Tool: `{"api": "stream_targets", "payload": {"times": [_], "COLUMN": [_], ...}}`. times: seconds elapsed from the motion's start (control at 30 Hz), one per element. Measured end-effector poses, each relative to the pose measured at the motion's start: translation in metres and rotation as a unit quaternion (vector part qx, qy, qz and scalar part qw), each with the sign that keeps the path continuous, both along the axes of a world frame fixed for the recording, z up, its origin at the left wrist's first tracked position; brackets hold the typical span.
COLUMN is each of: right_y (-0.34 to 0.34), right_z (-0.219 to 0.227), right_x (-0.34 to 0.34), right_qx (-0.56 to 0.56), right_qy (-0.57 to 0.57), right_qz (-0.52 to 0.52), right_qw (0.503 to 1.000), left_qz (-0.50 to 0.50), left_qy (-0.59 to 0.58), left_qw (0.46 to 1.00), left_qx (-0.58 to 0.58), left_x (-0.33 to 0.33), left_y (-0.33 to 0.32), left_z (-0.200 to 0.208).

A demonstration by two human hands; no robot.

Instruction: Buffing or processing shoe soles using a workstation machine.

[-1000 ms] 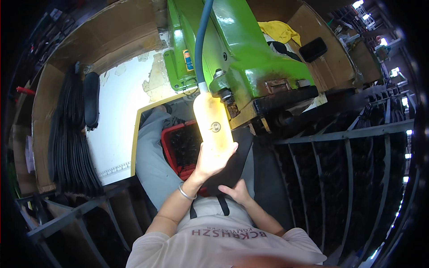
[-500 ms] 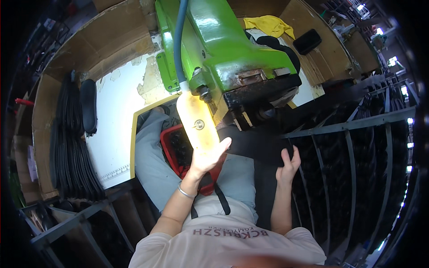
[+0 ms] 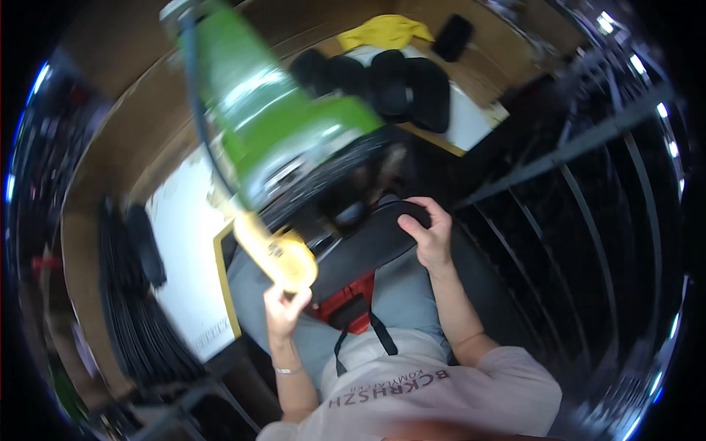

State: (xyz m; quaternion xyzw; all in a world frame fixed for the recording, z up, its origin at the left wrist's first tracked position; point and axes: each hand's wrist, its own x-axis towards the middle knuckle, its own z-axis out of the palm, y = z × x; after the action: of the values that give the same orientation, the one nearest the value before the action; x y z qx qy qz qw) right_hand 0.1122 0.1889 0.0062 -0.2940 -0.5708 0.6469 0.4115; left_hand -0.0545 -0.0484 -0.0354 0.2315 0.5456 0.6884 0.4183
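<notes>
My right hand (image 3: 434, 234) grips the right end of a black shoe sole (image 3: 368, 246), thumb on top and fingers round its far edge. The sole lies slantwise above my lap, just in front of the dark head of a green machine (image 3: 294, 117). My left hand (image 3: 283, 316) is curled at the lower end of a yellow lamp (image 3: 290, 261), close to the sole's left end. The lamp and blur partly hide its fingers, and I cannot make out what they hold. Beneath the sole, a red bin (image 3: 346, 301) shows between my legs.
A row of black soles (image 3: 140, 309) stands at the left of the white tabletop (image 3: 180, 250). More dark soles (image 3: 390, 81), a yellow cloth (image 3: 386, 33) and a black phone (image 3: 453, 37) are at the back. A metal rack (image 3: 573, 151) runs along the right.
The view has swung, so the machine and lamp appear farther left. My right hand has gone from loosely spread fingers to gripping the sole's end. My left hand sits lower beside the lamp.
</notes>
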Motion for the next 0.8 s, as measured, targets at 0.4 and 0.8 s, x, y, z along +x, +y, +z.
{"api": "stream_targets", "payload": {"times": [0.4, 0.8], "right_y": [0.1, 0.152], "right_z": [-0.029, -0.052], "right_x": [0.02, -0.036], "right_qx": [0.063, 0.317], "right_qy": [-0.029, -0.182], "right_qz": [-0.172, -0.18], "right_qw": [0.983, 0.913], "left_qz": [0.08, 0.024], "left_qy": [-0.256, -0.146], "left_qw": [0.953, 0.988], "left_qx": [0.143, 0.051], "left_x": [0.077, 0.037], "left_y": [0.235, 0.256], "left_z": [0.033, -0.023]}}
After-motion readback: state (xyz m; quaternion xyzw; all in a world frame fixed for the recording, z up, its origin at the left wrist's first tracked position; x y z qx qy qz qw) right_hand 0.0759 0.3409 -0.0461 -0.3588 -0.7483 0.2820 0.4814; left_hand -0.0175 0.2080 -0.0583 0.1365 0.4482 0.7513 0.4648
